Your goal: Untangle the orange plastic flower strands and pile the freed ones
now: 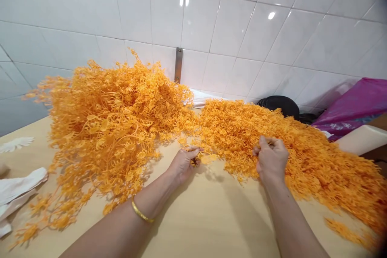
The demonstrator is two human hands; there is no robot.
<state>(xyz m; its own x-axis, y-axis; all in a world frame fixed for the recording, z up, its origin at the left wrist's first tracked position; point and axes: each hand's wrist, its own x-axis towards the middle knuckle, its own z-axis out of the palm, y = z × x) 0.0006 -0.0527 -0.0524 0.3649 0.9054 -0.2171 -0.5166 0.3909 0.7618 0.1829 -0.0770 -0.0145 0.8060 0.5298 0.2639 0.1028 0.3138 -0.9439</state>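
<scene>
My left hand (186, 164) is closed around an orange plastic flower sprig (208, 158), with part of it sticking out past the thumb toward the right. A gold bangle (140, 211) circles that wrist. Over the near edge of the right-hand heap of orange plastic flower pieces (238, 125), my right hand (271, 157) is closed with fingers and thumb pressed together; what lies in them, if anything, is hidden. Left of my left hand rises a taller, looser pile of branching orange plastic flower stems (111, 117).
Pale tabletop (211, 221) lies between my forearms. White gloves (21, 185) rest at the left edge. Behind the heaps are a tiled wall (199, 20) with a metal bracket (178, 64), a black rounded object (279, 105), a purple bag (353, 105) and a cream roll (364, 139).
</scene>
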